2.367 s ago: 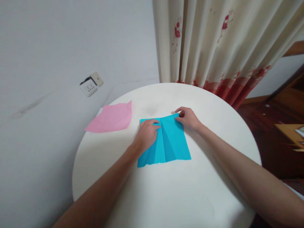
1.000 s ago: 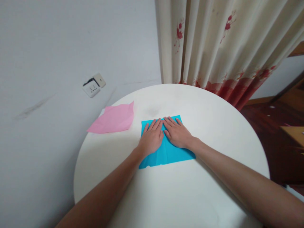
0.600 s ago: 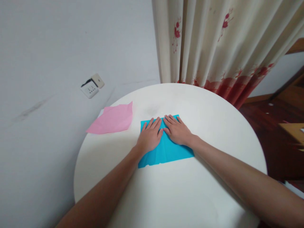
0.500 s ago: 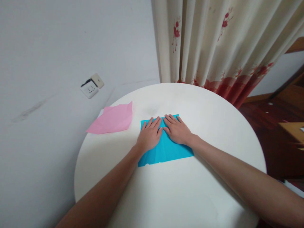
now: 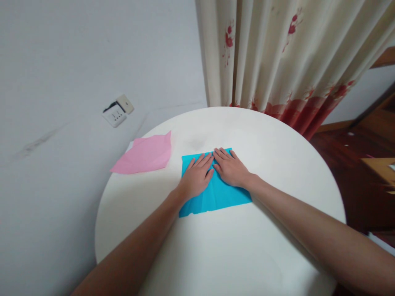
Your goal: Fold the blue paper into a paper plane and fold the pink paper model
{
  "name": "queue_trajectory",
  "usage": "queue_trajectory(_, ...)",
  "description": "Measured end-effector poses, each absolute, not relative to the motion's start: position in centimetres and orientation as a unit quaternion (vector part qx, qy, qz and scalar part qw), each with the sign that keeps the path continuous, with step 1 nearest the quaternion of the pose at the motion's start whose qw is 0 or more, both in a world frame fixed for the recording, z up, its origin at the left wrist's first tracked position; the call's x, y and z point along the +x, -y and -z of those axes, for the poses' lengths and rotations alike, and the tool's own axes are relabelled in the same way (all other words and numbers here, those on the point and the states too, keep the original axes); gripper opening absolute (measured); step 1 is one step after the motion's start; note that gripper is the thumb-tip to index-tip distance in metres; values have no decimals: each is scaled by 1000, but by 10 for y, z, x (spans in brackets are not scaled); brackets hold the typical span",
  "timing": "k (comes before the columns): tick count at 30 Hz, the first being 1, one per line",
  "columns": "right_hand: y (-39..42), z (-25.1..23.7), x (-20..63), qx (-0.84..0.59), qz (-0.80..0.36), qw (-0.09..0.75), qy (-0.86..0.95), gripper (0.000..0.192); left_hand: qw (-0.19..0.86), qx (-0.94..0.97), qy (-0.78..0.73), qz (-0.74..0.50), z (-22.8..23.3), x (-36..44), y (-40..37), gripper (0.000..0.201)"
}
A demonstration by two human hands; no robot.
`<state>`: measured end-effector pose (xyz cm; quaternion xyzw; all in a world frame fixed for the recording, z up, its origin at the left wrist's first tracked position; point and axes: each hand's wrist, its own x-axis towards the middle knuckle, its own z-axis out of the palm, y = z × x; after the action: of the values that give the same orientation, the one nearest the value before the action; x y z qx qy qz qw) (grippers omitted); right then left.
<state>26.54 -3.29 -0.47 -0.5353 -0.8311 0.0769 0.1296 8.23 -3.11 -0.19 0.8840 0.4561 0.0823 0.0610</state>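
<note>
A blue sheet of paper (image 5: 212, 197) lies on the round white table (image 5: 228, 250), with faint creases running across it. Flat on its left and middle part rests my left hand (image 5: 197, 176), fingers stretched out toward the far edge. My right hand (image 5: 230, 168) presses flat on the right part, its fingers spread slightly. The fingertips of both hands come close together near the sheet's far edge. Neither hand grips anything. Parts of the sheet are hidden beneath the palms.
Pink paper (image 5: 145, 154) lies at the table's far left, its corner reaching the edge, with a bit of white under it. A wall socket (image 5: 115, 115) is on the wall at left. A flowered curtain (image 5: 262, 53) hangs behind the table.
My left hand has slid slightly right across the blue paper, bringing its fingertips closer to my right hand, which stays in place.
</note>
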Motion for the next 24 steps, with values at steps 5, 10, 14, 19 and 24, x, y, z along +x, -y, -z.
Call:
queue_trajectory(5, 31, 5, 269, -536, -86, 134, 829, 58, 54, 881, -461, -88, 3, 82, 31, 53)
queue_trajectory(10, 30, 3, 272, -541, -86, 133, 826, 58, 53, 881, -462, -90, 3, 81, 30, 53)
queue_trajectory(14, 30, 2, 273, -549, -84, 134, 821, 57, 52, 881, -461, -89, 4, 81, 29, 53)
queue_trajectory(19, 27, 2, 275, -567, -87, 159, 803, 54, 56, 881, -461, -90, 5, 79, 28, 52)
queue_trajectory(24, 22, -2, 278, -577, -80, 229, 780, 37, 60, 882, -460, -88, 5, 79, 28, 53)
